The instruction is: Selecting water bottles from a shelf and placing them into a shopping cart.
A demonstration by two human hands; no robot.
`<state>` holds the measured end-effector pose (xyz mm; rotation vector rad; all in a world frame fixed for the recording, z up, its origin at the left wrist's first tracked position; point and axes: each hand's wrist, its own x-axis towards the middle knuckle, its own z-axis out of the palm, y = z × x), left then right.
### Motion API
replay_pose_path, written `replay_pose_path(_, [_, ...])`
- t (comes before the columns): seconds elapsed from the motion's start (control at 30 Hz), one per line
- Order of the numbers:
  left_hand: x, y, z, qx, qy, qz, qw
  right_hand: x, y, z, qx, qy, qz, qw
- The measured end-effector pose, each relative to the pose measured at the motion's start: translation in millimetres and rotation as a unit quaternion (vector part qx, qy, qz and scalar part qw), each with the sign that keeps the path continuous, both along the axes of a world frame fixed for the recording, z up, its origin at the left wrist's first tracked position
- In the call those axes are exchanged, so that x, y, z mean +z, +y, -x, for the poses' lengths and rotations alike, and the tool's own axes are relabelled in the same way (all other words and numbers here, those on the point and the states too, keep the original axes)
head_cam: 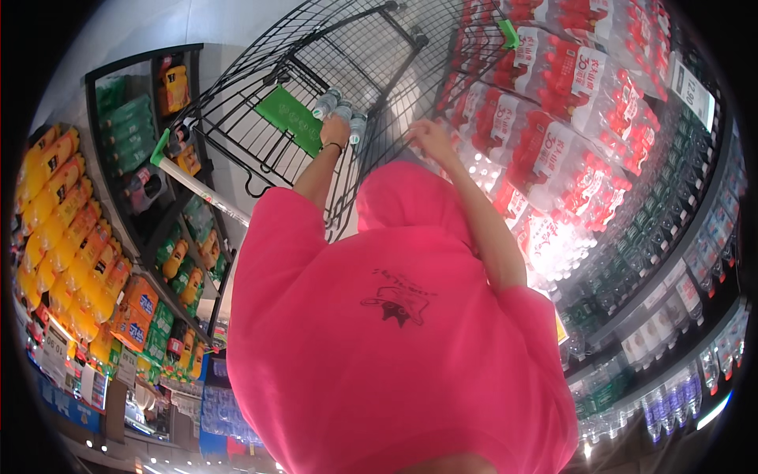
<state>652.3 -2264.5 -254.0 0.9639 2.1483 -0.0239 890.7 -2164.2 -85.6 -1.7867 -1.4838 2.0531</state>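
A black wire shopping cart (260, 155) stands before me. My left hand (335, 131) reaches over its rim into the basket. Its fingers close around the upper part of a clear plastic bottle (343, 110), the middle one of a small cluster. One bottle (327, 102) leans just behind the hand, and another bottle (357, 128) with a white cap lies to its right. Beside them is the green seat flap (290, 120) of the cart. My right hand (430, 140) hovers by the cart's right side, fingers loosely bent and apart, near shrink-wrapped bottle packs (503, 127); nothing shows in it.
Red-and-white bottle packs (568, 65) are stacked high on the right, close to the cart. Shelves of bottles (657, 225) curve beyond them. To the left stand orange drink bottles (65, 237) and a black shelf rack (142, 219). The cart's pale handle (204, 194) slants at the left.
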Motion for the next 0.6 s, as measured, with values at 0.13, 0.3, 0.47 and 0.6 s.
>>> replay_pose_path(0.13, [10, -1, 1, 0.031, -0.024, 0.016, 0.999, 1, -11, -4, -0.065, 0.044, -0.029, 0.997])
replay_pose_path(0.3, [25, 1, -12, 0.035, 0.014, -0.008, 0.999, -2, -23, -39, -0.145, 0.059, -0.029, 0.987])
replay_pose_path(0.47, [31, -12, -6, 0.074, -0.01, 0.016, 0.997, -8, -39, -90, -0.106, 0.026, -0.051, 0.993])
replay_pose_path(0.6, [60, -18, -12, 0.048, 0.005, 0.024, 0.999, -41, -86, -150, -0.128, -0.004, -0.025, 0.991])
